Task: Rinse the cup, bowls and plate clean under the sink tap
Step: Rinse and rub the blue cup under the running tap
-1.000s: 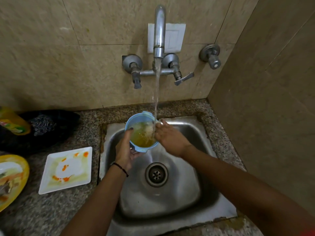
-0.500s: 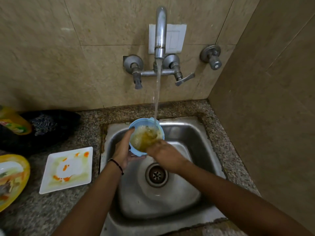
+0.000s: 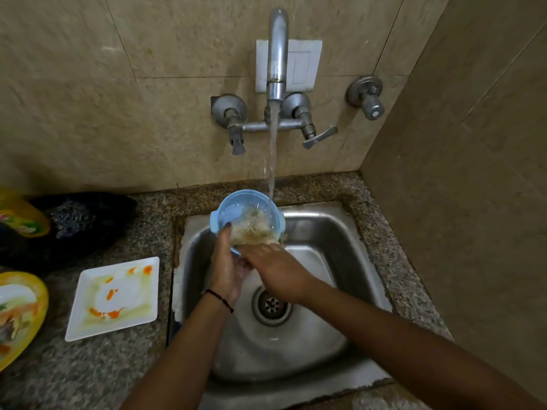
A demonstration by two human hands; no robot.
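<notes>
Over steel sink (image 3: 340,232): round blue plastic bowl (image 3: 236,207).

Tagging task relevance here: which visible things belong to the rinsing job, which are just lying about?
Job: blue bowl, gripped by left hand, right hand at its lower rim; running tap; sink; soiled white plate; soiled yellow dish.
Lying about: yellow bottle; steel scrubber; wall valve at right.

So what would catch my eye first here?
The running tap on the tiled wall, its stream falling onto a tilted blue bowl that the left hand grips over the steel sink while the right hand touches its lower edge. Then the stained white square plate on the counter to the left.
</notes>
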